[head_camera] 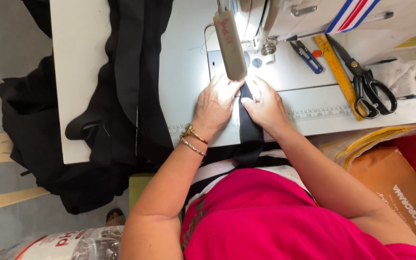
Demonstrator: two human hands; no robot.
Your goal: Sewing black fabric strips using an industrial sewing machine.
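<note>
Left hand (215, 103) flat, fingers spread, pressing dark strip (250, 127) | right hand (265, 105) pinching strip's far end | strip lies between hands on desk (188, 72), long axis toward sewing machine (285, 19).

Orange bag (393, 192) btm right (white print); clear plastic sack (68, 243) btm left, red lettering.

White table (80, 72) spans 12 o'clock; grey floor (6, 43) at 9 o'clock; bright lamp light near 12 o'clock.
</note>
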